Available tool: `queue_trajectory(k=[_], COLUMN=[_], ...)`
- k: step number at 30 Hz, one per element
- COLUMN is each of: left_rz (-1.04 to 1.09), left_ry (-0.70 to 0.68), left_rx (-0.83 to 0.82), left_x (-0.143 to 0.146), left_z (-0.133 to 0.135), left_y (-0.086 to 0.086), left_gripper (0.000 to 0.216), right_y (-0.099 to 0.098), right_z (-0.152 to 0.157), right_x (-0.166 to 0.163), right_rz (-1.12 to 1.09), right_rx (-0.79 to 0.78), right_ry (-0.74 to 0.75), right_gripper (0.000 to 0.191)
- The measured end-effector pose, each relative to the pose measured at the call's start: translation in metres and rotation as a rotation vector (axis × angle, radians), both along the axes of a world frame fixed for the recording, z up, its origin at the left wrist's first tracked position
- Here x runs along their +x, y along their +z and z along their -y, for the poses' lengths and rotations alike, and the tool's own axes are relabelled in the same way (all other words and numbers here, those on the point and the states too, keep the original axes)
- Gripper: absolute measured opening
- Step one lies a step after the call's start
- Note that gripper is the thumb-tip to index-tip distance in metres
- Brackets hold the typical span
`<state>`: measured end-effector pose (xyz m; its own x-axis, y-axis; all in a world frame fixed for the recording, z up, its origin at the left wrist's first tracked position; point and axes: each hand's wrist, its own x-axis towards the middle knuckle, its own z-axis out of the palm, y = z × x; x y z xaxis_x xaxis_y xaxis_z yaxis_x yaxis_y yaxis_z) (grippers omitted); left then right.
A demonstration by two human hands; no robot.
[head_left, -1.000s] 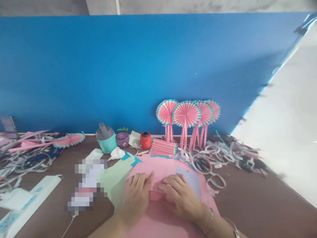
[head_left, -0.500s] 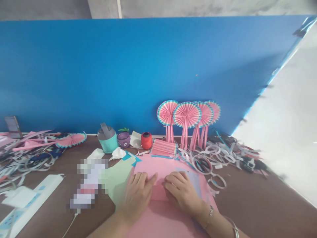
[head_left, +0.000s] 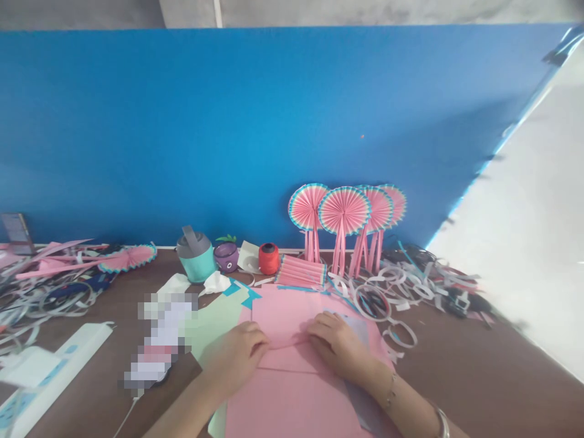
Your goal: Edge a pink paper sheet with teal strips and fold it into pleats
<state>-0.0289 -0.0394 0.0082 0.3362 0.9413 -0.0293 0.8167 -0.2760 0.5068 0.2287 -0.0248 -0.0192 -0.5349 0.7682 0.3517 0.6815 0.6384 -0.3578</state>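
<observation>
A pink paper sheet (head_left: 283,319) lies in front of me, its near edge raised in a slightly curved fold. My left hand (head_left: 241,353) has its fingers curled round the left end of that edge. At the other end, my right hand (head_left: 340,347) grips the fold, thumb side tucked out of sight. Beneath it rests more pink paper (head_left: 292,407), with a pale green sheet (head_left: 214,328) sticking out on the left. A pleated pink strip (head_left: 301,271) sits just beyond the sheets.
Several round pleated paper fans (head_left: 344,211) lean on the blue partition (head_left: 182,121). Loose white strips (head_left: 401,283) pile up on the right. A teal cup (head_left: 197,261), a purple pot (head_left: 226,257) and a red container (head_left: 269,259) stand behind. A power strip (head_left: 86,340) lies left.
My left hand has moved left and slightly down, widening the space between my hands. The flat folded strip between them now shows as a raised, curved edge.
</observation>
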Motion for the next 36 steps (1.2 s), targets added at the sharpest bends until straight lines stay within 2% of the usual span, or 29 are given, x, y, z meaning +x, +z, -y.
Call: queue_trajectory(k=[2,5,10,16,24,36], left_rz=[0.007,0.012,0.029,0.051,0.021,-0.005], left_ry=[0.022,0.082,0.140,0.185,0.223,0.181], left_rx=[-0.013,-0.044,-0.111,-0.064,-0.100,-0.052], left_x=[-0.001,-0.001,0.001,0.000,0.003,-0.002], left_z=[-0.001,-0.001,-0.001,-0.003,-0.004,-0.005], left_y=[0.001,0.006,0.014,0.005,0.007,-0.003], left_gripper=[0.025,0.022,0.016,0.018,0.018,0.019], right_y=[0.000,0.002,0.005,0.002,0.002,-0.004], right_z=[-0.001,-0.001,0.001,-0.004,-0.009,-0.011], right_x=[0.001,0.000,-0.003,-0.008,-0.011,-0.010], right_rz=[-0.101,-0.183,-0.167,-0.145,-0.106,-0.089], right_rx=[-0.036,-0.112,-0.184,-0.240,-0.260,-0.209], right_ry=[0.007,-0.058,-0.113,-0.220,-0.266,-0.253], right_gripper=[0.025,0.022,0.019,0.019,0.017,0.018])
